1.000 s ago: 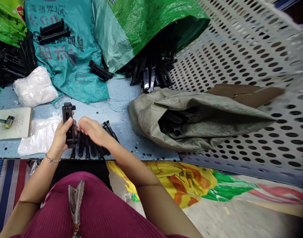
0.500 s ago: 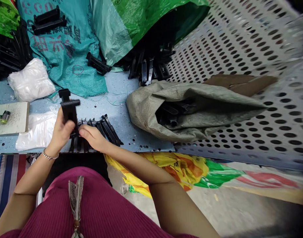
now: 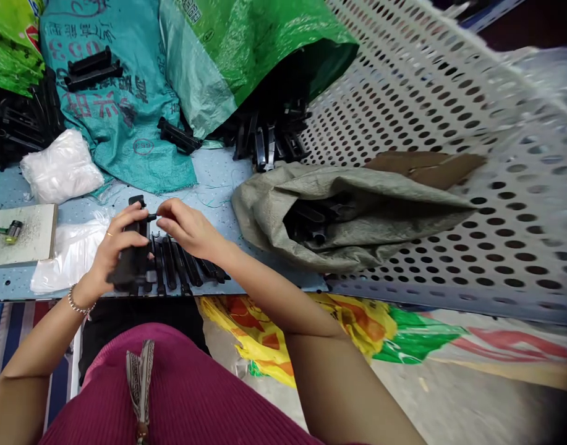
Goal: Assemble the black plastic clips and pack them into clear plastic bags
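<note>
In my left hand (image 3: 119,244) is a long black plastic part (image 3: 133,256), its lower end blurred by motion. The fingers and thumb wrap round its sides, above the near edge of the table. My right hand (image 3: 188,228) is at the part's upper right, with bent fingers and thumb closing on a short black piece that sticks out there. Just below the right hand, several slim black plastic parts (image 3: 172,262) lie side by side in a row along the table edge.
White plastic bags (image 3: 63,165) and a pale board (image 3: 21,238) with a small green-handled tool are at left. A grey woven sack (image 3: 264,210) holding black parts lies at right, against a perforated grey crate (image 3: 510,204). Teal (image 3: 125,148) and green sacks (image 3: 264,37) stand behind.
The black part has come down and turned, its far end now lower in my left hand. My right hand has moved from its lower end up to its upper right side.
</note>
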`<state>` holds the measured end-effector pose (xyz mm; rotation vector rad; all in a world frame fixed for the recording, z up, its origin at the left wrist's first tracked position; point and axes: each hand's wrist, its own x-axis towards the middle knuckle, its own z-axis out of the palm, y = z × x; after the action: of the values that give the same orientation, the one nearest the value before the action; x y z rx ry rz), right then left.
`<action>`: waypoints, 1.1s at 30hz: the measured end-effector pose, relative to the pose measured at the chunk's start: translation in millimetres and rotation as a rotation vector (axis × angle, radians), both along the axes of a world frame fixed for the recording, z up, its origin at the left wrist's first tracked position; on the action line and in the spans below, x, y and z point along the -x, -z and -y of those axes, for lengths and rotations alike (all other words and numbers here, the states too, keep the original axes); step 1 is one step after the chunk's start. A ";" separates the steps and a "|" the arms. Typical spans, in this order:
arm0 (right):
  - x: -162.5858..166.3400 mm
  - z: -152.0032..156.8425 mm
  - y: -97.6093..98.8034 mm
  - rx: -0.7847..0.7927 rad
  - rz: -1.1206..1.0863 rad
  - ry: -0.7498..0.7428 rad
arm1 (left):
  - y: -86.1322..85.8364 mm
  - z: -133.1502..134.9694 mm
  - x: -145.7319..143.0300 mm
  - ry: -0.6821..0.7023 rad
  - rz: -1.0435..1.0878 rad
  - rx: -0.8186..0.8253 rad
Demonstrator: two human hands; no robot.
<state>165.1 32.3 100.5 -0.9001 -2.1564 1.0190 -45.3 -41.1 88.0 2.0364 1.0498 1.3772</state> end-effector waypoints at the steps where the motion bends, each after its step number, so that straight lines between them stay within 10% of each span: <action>1: -1.0 1.0 0.6 -0.143 0.069 0.000 | -2.4 0.7 0.1 -0.012 0.067 0.048; 5: 0.4 -0.8 8.8 -0.391 0.259 -0.008 | -8.1 5.0 -4.2 0.031 0.171 0.132; 13: -3.2 -0.2 12.8 -0.187 0.145 -0.091 | -9.1 13.4 -6.2 0.035 0.288 0.209; 20: 15.0 29.9 10.1 0.489 0.094 -0.367 | -9.5 3.1 -14.3 -0.049 0.769 0.563; 28: 14.9 33.0 0.0 -0.477 0.254 -0.296 | -5.4 -18.2 -12.1 -0.042 1.073 1.307; 33: 21.5 41.5 9.2 -0.134 0.110 -0.306 | 1.0 -4.0 -25.5 -0.088 1.033 1.274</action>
<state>143.6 -9.2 91.2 -0.5870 -2.4763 0.9698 -19.8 -37.1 86.9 0.2798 1.0262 1.0431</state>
